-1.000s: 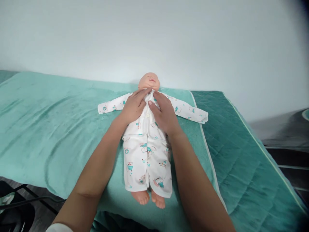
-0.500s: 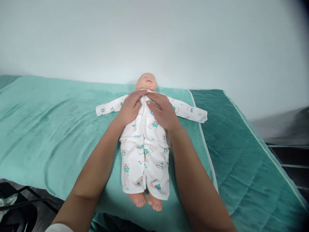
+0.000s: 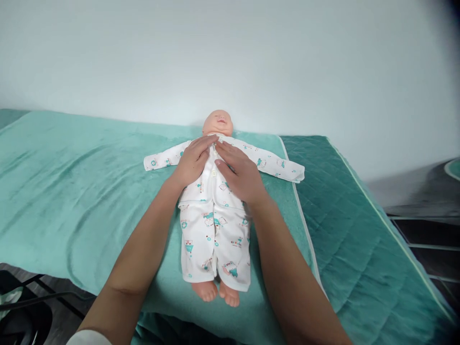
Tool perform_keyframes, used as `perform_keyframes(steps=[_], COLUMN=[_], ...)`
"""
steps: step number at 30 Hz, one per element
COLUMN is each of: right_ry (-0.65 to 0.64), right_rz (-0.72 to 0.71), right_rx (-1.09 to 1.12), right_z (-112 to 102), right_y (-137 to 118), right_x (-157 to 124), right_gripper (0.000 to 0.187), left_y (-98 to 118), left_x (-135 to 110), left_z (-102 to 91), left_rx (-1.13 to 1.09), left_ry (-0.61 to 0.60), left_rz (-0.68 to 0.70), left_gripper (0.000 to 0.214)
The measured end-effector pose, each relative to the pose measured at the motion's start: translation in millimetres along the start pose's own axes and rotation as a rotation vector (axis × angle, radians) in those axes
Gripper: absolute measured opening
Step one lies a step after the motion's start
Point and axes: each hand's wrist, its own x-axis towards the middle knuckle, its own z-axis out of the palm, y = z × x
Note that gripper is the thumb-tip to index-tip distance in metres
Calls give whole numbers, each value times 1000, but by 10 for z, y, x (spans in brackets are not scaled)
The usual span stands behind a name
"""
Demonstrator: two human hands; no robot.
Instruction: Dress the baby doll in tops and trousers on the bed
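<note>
A baby doll (image 3: 217, 123) lies on its back, arms spread wide, its head toward the wall and its bare feet toward me. It wears a white printed jacket (image 3: 196, 191) and matching trousers (image 3: 215, 244). My left hand (image 3: 194, 159) rests flat on the left side of the doll's chest, fingers stretched toward the collar. On the other side of the chest lies my right hand (image 3: 241, 168), its fingers out and the thumb apart. Between my hands the jacket's button front shows. Neither hand grips anything; the cloth under my palms is hidden.
Under the doll is a light green blanket (image 3: 72, 191) over a darker quilted cover (image 3: 362, 239). A white wall (image 3: 230, 57) stands right behind. Dark rack bars (image 3: 424, 244) show at the right, and a black object (image 3: 28, 311) sits on the floor at lower left.
My right hand has slid slightly down the chest toward me, its fingertips now lower than the left hand's. My left hand stays in nearly the same spot. The view has shifted slightly.
</note>
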Motion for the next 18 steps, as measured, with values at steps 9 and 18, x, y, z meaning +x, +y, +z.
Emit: perform_keyframes(steps=[9,18], right_ry=[90,27], right_rz=[19,405], right_rx=[-12,-599], right_z=[-371,-743], right_y=[413,1303], right_x=[-666,-1147], right_gripper=[50,62], left_y=[-424,-745], left_x=[-638,-892], left_z=[-388,-695], left_rx=[443,725], left_ry=[20,20], left_rz=[-152,-617], left_gripper=[50,66])
